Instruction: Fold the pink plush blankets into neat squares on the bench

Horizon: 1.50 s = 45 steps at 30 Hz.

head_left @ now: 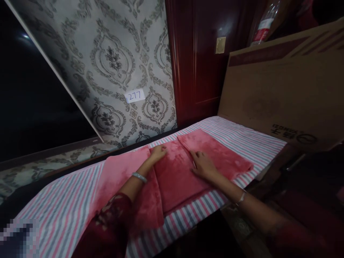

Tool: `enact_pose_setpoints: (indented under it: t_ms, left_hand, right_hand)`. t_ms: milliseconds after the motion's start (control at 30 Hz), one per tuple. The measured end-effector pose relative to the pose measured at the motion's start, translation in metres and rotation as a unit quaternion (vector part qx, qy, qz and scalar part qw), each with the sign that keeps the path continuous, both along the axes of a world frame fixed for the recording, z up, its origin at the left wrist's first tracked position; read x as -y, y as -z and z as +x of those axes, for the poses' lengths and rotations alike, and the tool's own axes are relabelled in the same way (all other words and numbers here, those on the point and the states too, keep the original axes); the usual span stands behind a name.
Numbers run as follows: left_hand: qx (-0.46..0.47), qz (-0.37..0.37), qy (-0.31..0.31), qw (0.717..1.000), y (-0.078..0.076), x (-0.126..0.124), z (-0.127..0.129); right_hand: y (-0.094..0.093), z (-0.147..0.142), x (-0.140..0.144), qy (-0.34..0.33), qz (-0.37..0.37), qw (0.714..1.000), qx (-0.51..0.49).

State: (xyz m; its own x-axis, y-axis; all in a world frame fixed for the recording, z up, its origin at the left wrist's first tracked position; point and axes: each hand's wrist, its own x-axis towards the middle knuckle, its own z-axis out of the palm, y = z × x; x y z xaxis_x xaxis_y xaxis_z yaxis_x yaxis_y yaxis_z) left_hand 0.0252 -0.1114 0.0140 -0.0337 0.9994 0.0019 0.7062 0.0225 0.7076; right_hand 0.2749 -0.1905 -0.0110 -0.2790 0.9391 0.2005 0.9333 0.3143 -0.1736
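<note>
A pink plush cloth point(174, 179) lies across a striped sheet, with its left and right parts folded in toward the middle. My left hand point(159, 152) is on the far side of the cloth, by the edge of the left flap, its fingers curled together on the fabric. Near the inner edge of the right flap rests my right hand point(204, 166), palm down, with thumb and fingers apart. Bracelets circle both wrists.
The striped sheet point(72, 200) covers a long narrow surface against a patterned wall point(115, 61). A large cardboard box point(268, 96) stands at the right, with a plastic bottle point(263, 28) behind it. A dark screen point(34, 89) is at the left, a dark red door point(199, 64) behind.
</note>
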Motion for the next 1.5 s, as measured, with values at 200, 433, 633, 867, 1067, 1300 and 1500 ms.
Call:
enact_pose_setpoints:
  t_ms: [200,433,633,867,1067,1300,1500]
  left_hand:
    - [0.213,-0.085,0.006,0.973,0.011,-0.048,0.06]
    - [0.314,-0.091,-0.001,0.945,0.025,-0.079,0.099]
    - [0.292,-0.065,-0.012,0.954,0.012,-0.092,0.093]
    - [0.204,-0.032,-0.067,0.976,0.014,-0.075,0.055]
    - [0.171,-0.03,-0.08,0.982,0.03,-0.06,0.047]
    - [0.151,-0.021,-0.081,0.985,0.025,-0.059,0.049]
    - [0.126,-0.039,-0.101,0.986,0.022,-0.056,0.046]
  right_hand:
    - [0.031,0.027,0.037,0.012,0.041,0.999,-0.028]
    - [0.056,0.044,0.037,0.003,0.066,0.996,-0.063]
    - [0.013,0.05,0.034,0.007,0.11,0.986,-0.129]
    - [0.027,-0.004,0.057,-0.09,0.056,0.993,-0.057]
    - [0.045,-0.006,0.062,-0.099,0.021,0.993,-0.056]
    - [0.04,-0.008,0.065,-0.144,0.062,0.982,-0.105]
    - [0.044,-0.009,0.071,-0.107,0.066,0.982,-0.142]
